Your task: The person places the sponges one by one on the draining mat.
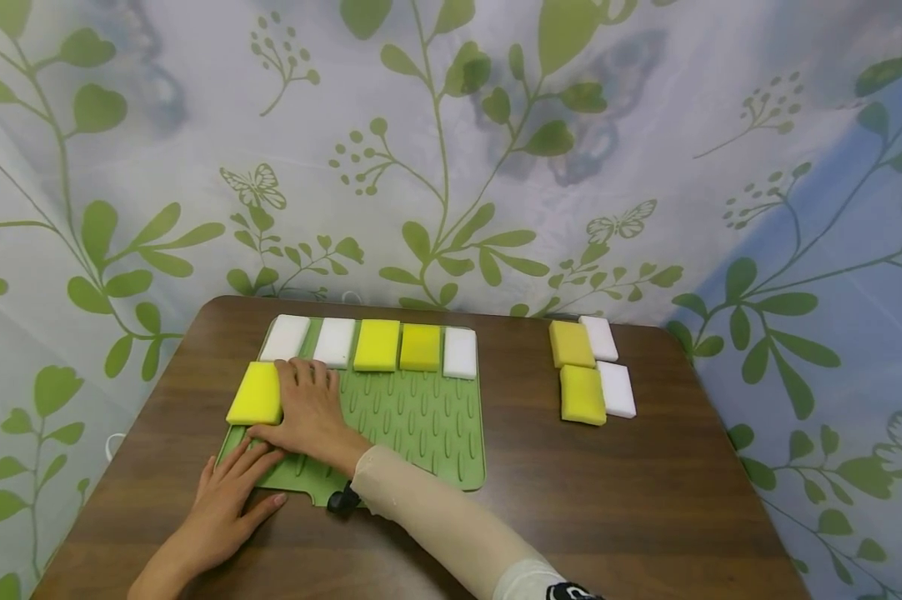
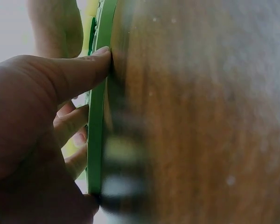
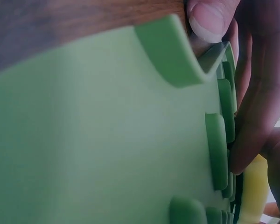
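My right hand (image 1: 312, 412) holds a bright yellow sponge (image 1: 252, 396) by its right side, at the left part of a green ridged mat (image 1: 421, 425). Its fingers lie by the sponge's upper right corner and its thumb by the lower one. Fairly straight fingers of my left hand (image 1: 226, 500) rest on the mat's near left corner, just below the sponge. In the left wrist view, the left thumb (image 2: 86, 70) touches the mat's green edge (image 2: 97, 140). A strip of yellow sponge (image 3: 253, 193) shows beyond the ridges in the right wrist view.
Along the mat's far edge stand a white sponge (image 1: 284, 337), another white one (image 1: 335, 340), two yellow ones (image 1: 377, 345) and a white one (image 1: 460, 352). Two yellow (image 1: 582, 394) and two white sponges (image 1: 617, 389) lie together on the brown table (image 1: 646, 500) at right. A leaf-patterned curtain (image 1: 496, 167) hangs behind.
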The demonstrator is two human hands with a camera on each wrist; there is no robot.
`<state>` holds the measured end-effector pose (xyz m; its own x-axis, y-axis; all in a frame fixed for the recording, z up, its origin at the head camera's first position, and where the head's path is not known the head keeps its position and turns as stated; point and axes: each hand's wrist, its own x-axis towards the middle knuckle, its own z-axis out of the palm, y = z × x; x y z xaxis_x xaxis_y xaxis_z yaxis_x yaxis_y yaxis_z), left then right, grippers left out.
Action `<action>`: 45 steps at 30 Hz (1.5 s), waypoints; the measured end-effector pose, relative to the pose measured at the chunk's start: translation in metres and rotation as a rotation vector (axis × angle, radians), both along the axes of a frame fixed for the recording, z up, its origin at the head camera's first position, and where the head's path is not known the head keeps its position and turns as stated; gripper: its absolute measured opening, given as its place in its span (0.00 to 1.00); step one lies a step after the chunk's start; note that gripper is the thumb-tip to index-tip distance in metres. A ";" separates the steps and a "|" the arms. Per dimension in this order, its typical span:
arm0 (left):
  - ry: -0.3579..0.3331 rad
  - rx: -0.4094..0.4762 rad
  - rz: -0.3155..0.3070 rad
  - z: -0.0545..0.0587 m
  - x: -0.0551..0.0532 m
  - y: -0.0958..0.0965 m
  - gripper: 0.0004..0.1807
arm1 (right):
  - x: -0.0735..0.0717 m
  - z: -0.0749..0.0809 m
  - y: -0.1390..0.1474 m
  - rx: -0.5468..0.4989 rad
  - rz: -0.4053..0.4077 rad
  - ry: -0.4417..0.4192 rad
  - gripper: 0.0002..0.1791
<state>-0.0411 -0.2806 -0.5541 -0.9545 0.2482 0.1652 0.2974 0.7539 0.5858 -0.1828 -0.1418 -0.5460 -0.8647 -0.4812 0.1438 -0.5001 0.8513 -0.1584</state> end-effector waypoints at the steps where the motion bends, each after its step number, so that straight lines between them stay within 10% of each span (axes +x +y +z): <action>1: 0.007 0.000 -0.001 0.000 0.000 0.000 0.32 | 0.000 0.000 0.001 -0.003 -0.002 0.003 0.60; 45: -0.042 0.018 -0.019 -0.001 -0.004 0.001 0.38 | 0.007 0.030 0.094 -0.100 0.041 -0.048 0.51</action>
<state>-0.0447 -0.2798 -0.5549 -0.9557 0.2641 0.1297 0.2868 0.7375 0.6114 -0.1756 -0.0475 -0.5158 -0.8514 -0.5020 0.1519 -0.5244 0.8089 -0.2658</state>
